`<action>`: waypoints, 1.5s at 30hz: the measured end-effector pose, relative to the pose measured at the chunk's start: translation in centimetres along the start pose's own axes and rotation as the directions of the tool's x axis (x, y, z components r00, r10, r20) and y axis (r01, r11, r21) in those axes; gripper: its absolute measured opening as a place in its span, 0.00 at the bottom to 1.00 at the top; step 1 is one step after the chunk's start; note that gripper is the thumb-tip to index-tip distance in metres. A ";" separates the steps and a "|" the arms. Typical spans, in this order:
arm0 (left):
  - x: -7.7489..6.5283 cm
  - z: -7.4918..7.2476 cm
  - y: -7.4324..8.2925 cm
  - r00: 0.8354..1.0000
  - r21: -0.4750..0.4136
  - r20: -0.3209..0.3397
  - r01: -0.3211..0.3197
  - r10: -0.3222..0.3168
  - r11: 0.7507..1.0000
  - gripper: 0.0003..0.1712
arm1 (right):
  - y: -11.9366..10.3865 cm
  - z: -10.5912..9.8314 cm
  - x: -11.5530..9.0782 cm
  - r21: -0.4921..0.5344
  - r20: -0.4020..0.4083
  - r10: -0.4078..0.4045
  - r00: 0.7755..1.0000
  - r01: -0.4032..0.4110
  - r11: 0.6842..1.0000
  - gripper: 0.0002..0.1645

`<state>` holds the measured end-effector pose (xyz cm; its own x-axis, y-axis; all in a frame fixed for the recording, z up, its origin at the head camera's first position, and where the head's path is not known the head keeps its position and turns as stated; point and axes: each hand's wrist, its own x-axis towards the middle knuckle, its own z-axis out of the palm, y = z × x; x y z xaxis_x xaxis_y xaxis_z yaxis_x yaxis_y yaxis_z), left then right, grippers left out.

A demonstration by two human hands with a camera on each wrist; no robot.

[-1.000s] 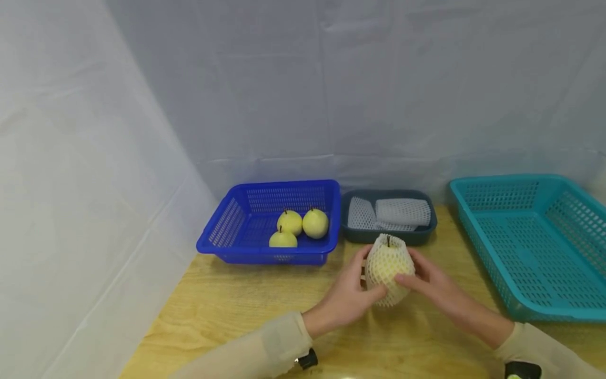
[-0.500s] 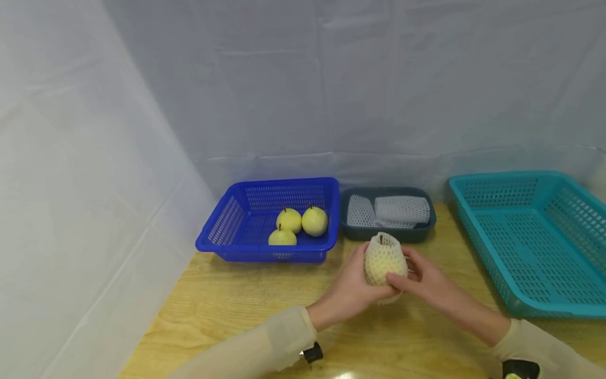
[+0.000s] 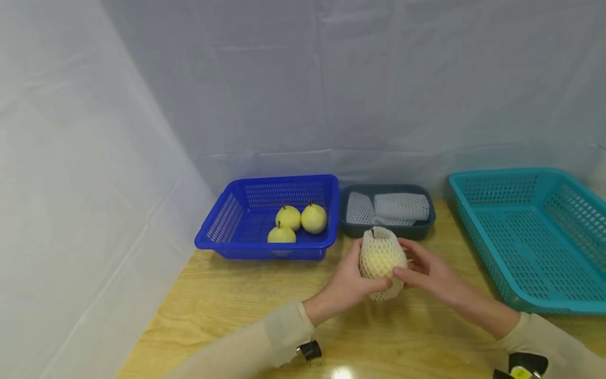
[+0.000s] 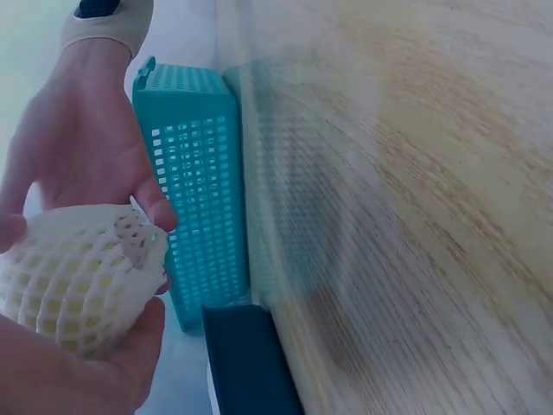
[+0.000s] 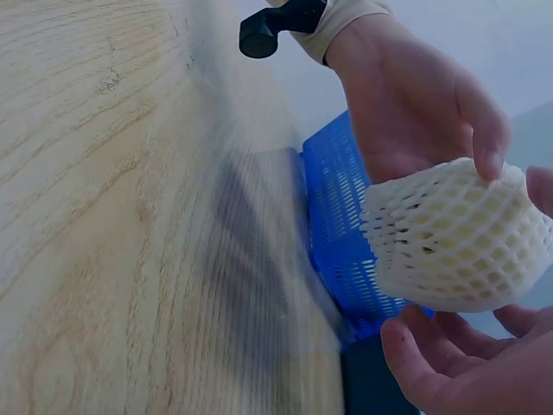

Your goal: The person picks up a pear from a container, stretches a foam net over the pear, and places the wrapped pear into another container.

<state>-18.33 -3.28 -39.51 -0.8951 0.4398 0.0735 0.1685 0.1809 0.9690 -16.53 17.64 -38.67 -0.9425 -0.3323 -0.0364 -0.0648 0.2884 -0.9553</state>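
A pale yellow-green pear [image 3: 381, 261] sits inside a white foam net sleeve [image 3: 377, 242], held above the table in front of the small dark tray. My left hand [image 3: 344, 284] grips its left side, thumb across the front. From the right, my right hand [image 3: 435, 275] holds it with the thumb on the front and fingers towards the back. The stem shows in the sleeve's upper opening, and the netting hangs loose below the fruit. In the right wrist view, the right hand's fingers [image 5: 423, 359] curve under the sleeve; their exact contact is unclear.
Three bare pears [image 3: 289, 218] lie in a blue basket [image 3: 213, 245] at left. Folded foam nets [image 3: 401, 206] fill the dark tray [image 3: 411, 232] behind the hands. A large teal basket [image 3: 502, 263] stands at right on the wooden table [image 3: 227, 300]; white sheeting hangs behind.
Both hands have shifted the sleeved pear slightly left and tipped its top leftwards. My right thumb and fingers have changed position on the net. The baskets and tray stay in place.
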 end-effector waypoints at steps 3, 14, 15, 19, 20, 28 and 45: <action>0.0 -0.1 0.0 1.000 -0.025 0.014 -0.019 0.020 1.000 0.50 | -0.1 -0.2 -0.2 0.001 0.027 -0.010 1.000 0.010 1.000 0.46; -0.1 -0.1 -0.4 0.988 0.084 0.047 -0.147 0.144 0.985 0.50 | 0.0 -0.4 -0.7 -0.001 0.060 -0.112 0.992 0.113 0.994 0.53; -0.1 0.0 -0.4 0.987 0.095 0.050 -0.155 0.150 0.983 0.50 | 0.0 -0.4 -0.7 0.006 0.062 -0.121 0.991 0.121 0.993 0.54; -0.1 0.1 -0.4 0.982 0.110 0.064 -0.182 0.176 0.977 0.51 | 0.0 -0.3 -0.9 -0.044 0.045 -0.172 0.984 0.174 0.984 0.55; -0.1 0.1 -0.4 0.981 0.120 0.067 -0.191 0.184 0.974 0.52 | 0.0 -0.3 -1.0 -0.066 0.036 -0.184 0.982 0.186 0.980 0.54; -0.1 0.6 0.1 0.974 0.219 0.082 -0.223 0.210 0.950 0.57 | 0.0 -0.3 -1.2 -0.211 -0.054 -0.218 0.974 0.203 0.956 0.51; 1.5 3.1 0.5 0.974 0.138 0.116 -0.210 0.194 0.968 0.54 | -0.8 -2.1 -2.5 -0.299 -0.126 -0.114 0.985 0.072 0.952 0.55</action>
<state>-18.33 0.18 -39.60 -0.7911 0.5657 0.2326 0.4076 0.2039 0.8901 -14.78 20.14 -37.18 -0.9627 -0.2472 0.1102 -0.2276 0.5188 -0.8240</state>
